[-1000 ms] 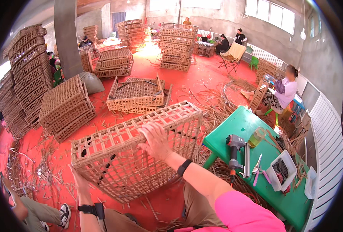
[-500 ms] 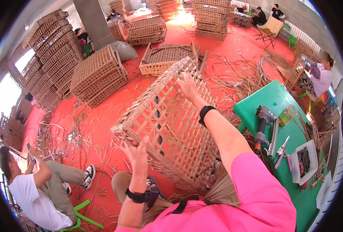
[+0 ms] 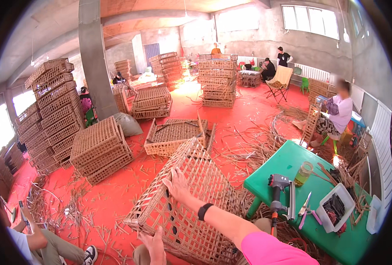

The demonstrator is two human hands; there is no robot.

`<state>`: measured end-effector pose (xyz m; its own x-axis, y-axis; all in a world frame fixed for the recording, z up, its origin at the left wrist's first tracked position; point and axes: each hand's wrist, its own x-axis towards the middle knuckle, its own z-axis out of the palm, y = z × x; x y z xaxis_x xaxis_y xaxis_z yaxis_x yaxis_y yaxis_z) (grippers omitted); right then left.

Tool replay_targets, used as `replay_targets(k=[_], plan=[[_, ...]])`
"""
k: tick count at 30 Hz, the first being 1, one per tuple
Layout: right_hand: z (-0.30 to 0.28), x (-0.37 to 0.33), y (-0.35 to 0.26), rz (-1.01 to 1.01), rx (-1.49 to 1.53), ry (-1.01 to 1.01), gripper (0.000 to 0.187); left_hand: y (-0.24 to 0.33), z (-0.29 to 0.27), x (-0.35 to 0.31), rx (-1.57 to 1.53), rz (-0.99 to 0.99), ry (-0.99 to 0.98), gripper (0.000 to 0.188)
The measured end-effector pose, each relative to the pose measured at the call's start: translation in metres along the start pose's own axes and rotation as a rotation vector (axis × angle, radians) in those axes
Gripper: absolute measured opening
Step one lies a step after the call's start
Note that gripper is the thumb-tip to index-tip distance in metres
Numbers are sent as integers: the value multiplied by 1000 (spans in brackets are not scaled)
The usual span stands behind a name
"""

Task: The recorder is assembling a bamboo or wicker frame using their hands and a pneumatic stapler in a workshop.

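A large rectangular woven basket of brown strips stands tilted in front of my legs, with dark strips in its lattice. My left hand holds its near left bottom corner, thumb up and fingers partly hidden beneath the edge. On the basket's near upper edge lies my right hand, fingers stretched out flat against the weave. To the right, a green table bears an air nailer, scissors, a glass jar and a white plastic bin of dark strips.
More woven baskets are stacked at the left and back; one lies on the red floor ahead. Loose strips litter the floor. A seated person works at the right, another sits at the lower left. A grey pillar rises behind.
My view has tipped up, showing more of the room. My right hand has slid from the basket's far edge to its near upper edge. My left hand has closed on the lower corner.
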<state>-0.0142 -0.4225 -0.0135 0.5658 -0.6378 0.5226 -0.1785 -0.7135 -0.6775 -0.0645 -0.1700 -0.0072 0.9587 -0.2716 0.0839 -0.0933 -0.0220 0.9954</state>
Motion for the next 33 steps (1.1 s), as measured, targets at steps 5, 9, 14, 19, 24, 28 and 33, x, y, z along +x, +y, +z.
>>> replay_targets(k=[5, 9, 14, 19, 24, 28, 33], plan=[[-30, -52, -41, -88, 14, 4, 75, 2, 17, 3, -130, 17, 56, 69], [-66, -113, -52, -185, 160, -184, 68, 28, 28, -4, -189, -54, -64, 64], [-95, -198, -11, -25, 381, -523, 57, -16, 36, 15, -404, -37, -33, 61], [-102, -227, 86, 390, 199, -334, 53, -31, 30, 46, -449, -99, 54, 64], [-115, -222, 139, 662, 162, -123, 56, -35, 35, 70, -518, -238, 130, 65], [-106, -202, 141, 1388, 179, 167, 62, -65, 11, 102, -534, -231, 161, 64], [-78, -281, 250, 1663, 390, -114, 73, -49, 25, 103, -557, -220, 197, 37]])
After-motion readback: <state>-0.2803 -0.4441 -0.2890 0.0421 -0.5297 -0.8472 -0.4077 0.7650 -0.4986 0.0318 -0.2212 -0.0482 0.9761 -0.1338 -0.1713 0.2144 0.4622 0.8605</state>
